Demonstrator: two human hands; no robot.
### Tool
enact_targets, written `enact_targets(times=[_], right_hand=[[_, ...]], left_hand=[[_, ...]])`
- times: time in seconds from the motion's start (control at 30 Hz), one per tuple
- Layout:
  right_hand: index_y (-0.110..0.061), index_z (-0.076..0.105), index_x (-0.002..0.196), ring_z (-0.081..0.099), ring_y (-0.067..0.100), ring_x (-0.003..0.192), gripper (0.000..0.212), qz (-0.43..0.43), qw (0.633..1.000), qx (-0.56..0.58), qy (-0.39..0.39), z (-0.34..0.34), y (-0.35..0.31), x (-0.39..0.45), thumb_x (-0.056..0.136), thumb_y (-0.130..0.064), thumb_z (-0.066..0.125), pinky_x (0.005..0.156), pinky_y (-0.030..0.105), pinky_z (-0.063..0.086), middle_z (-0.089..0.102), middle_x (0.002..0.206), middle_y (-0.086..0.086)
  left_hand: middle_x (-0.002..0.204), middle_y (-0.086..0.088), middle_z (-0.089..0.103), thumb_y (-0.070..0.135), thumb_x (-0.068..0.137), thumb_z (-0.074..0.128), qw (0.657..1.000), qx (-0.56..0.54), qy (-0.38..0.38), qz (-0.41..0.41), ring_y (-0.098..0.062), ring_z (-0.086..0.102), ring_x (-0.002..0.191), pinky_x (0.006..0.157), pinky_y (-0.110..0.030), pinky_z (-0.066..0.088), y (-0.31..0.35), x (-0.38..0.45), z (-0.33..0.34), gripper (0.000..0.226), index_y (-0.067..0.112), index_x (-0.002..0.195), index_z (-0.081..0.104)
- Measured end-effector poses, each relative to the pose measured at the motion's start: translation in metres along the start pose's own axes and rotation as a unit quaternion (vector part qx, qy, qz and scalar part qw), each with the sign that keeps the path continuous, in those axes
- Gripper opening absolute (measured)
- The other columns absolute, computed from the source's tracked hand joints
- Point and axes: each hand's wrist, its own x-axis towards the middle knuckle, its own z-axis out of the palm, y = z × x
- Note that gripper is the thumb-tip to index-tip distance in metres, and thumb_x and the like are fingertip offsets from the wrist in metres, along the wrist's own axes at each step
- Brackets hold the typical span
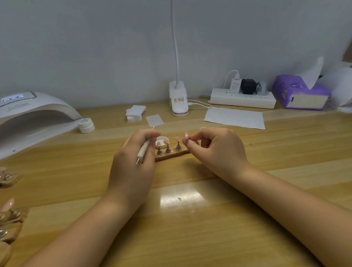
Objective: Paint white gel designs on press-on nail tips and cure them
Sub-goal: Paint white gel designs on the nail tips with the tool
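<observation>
A: At frame centre, the left hand (136,151) grips a brush (144,151), tip aimed at the nail tips (167,143) on the wooden stand (172,155). Why?
B: Likely to paint. The right hand (212,145) pinches one nail tip (186,135), steadying it.
A: Obstacles?
B: Gel pot (162,139) just behind; lamp (25,121) upper left, well apart.

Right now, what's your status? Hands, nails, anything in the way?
Left hand grips the white brush pen. Right hand pinches a pink nail tip. Three tips stand on the wooden holder. Nothing blocks the open curing lamp.
</observation>
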Motion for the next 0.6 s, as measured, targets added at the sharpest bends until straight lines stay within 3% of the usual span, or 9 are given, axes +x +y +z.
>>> enact_targets(times=[0.07, 0.23, 0.4, 0.6], right_hand=[[-0.023, 0.075, 0.085, 0.045, 0.008, 0.055, 0.020, -0.006, 1.000, 0.003, 0.004, 0.0002, -0.0006, 0.0002, 0.087, -0.040, 0.066, 0.055, 0.036, 0.044, 0.052, 0.057, -0.011], [-0.019, 0.076, 0.086, 0.044, 0.008, 0.057, 0.022, 0.006, 1.000, -0.010, -0.012, -0.0002, 0.0045, 0.0041, 0.088, -0.038, 0.066, 0.057, 0.032, 0.042, 0.049, 0.057, -0.013], [-0.023, 0.076, 0.092, 0.053, 0.014, 0.068, 0.021, 0.004, 0.996, -0.060, -0.060, 0.0052, 0.0058, 0.0051, 0.088, -0.040, 0.064, 0.058, 0.026, 0.035, 0.060, 0.073, -0.003], [-0.027, 0.075, 0.094, 0.059, 0.019, 0.077, 0.024, 0.016, 0.990, -0.131, -0.055, 0.0085, 0.0060, 0.0081, 0.092, -0.042, 0.056, 0.057, 0.027, 0.036, 0.063, 0.079, -0.003]], left_hand=[[0.108, 0.007, 0.064, 0.012, 0.096, 0.054, 0.999, 0.031, -0.007, -0.017, -0.002, 0.058, 0.099, 0.078, -0.007, 0.040, -0.0023, 0.0004, 0.0005, 0.023, 0.028, 0.112, 0.059], [0.124, 0.001, 0.058, 0.011, 0.095, 0.053, 0.993, 0.095, -0.053, -0.046, -0.012, 0.054, 0.111, 0.088, -0.020, 0.038, -0.0047, 0.0026, 0.0025, 0.034, 0.019, 0.128, 0.051], [0.124, 0.000, 0.058, 0.010, 0.095, 0.054, 0.991, 0.101, -0.062, -0.054, -0.014, 0.055, 0.111, 0.086, -0.017, 0.035, -0.0041, 0.0023, 0.0033, 0.035, 0.017, 0.129, 0.050], [0.124, 0.001, 0.059, 0.011, 0.094, 0.054, 0.990, 0.110, -0.067, -0.060, -0.012, 0.055, 0.107, 0.081, -0.014, 0.033, -0.0052, 0.0023, 0.0042, 0.036, 0.019, 0.129, 0.050]])
